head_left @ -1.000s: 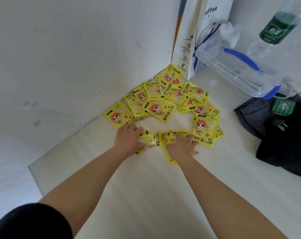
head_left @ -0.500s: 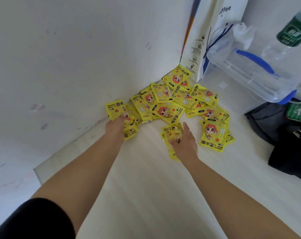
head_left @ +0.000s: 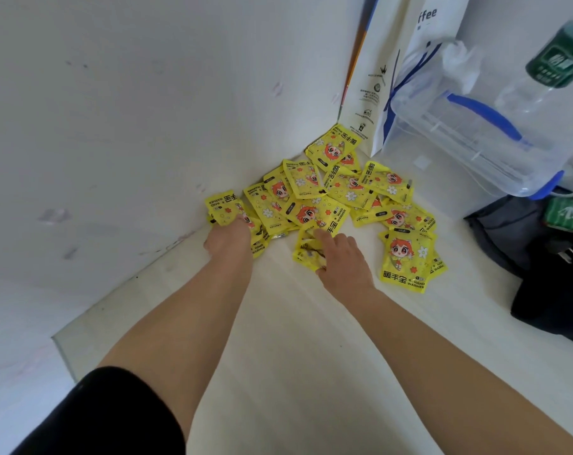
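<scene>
Packets (head_left: 314,208): looked light, slick, limp; edges suited pinching.
Left hand (head_left: 227,238): fingers' grip could not be told.
Right hand (head_left: 342,262): fingers pinched some packets.

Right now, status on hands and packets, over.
Left hand grips packets, left edge of pile. Right hand pinches a small stack in front. Rest of pile loose in the corner. Paper bag, clear bin behind, not blocking.

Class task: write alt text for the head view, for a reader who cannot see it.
The left hand and right hand each grip yellow hand-warmer packets from a pile on a pale floor beside a wall. A clear plastic box and paper bag stand behind.
</scene>
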